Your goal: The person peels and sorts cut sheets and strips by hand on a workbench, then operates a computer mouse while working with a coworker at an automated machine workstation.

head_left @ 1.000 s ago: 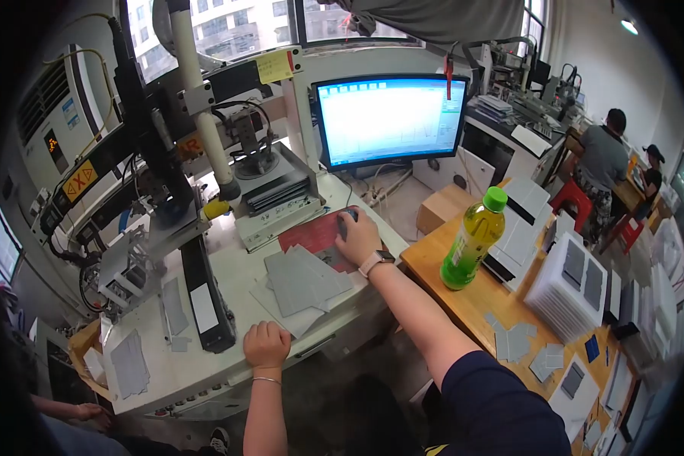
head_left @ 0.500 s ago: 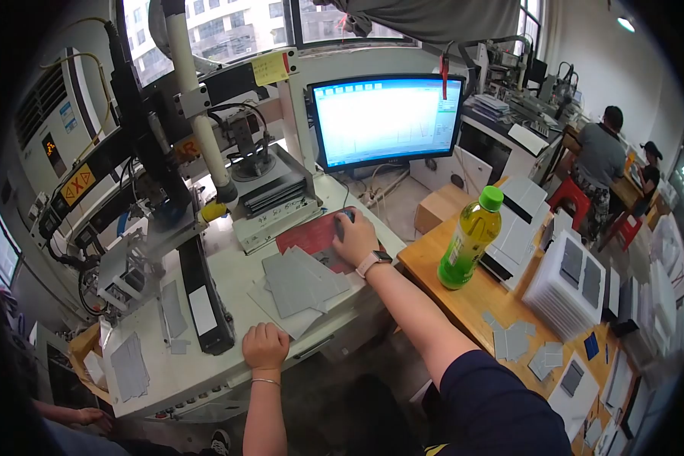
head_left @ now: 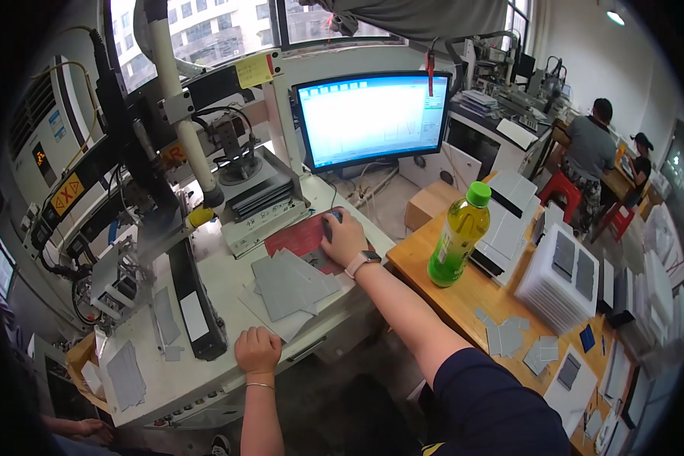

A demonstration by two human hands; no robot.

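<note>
My right hand (head_left: 344,239) is wrapped over a dark computer mouse (head_left: 332,220) on a red mat (head_left: 296,237), a watch on its wrist. My left hand (head_left: 258,350) rests curled at the front edge of the white machine table (head_left: 239,311), its fingers folded; nothing shows in it. Between the two hands lies a fanned pile of grey sheets (head_left: 289,285). Behind the mat, a lit monitor (head_left: 372,118) shows a mostly white window.
A green-capped bottle (head_left: 460,235), stacked white trays (head_left: 558,281) and grey pieces (head_left: 507,336) occupy the wooden table. Machine arms stand at left. A co-worker's hand (head_left: 95,428) shows at lower left. Two people (head_left: 591,156) sit at the far right.
The whole view has shifted, so the scene sits slightly further left. My right hand stays on the mouse, and my left hand stays curled at the table edge.
</note>
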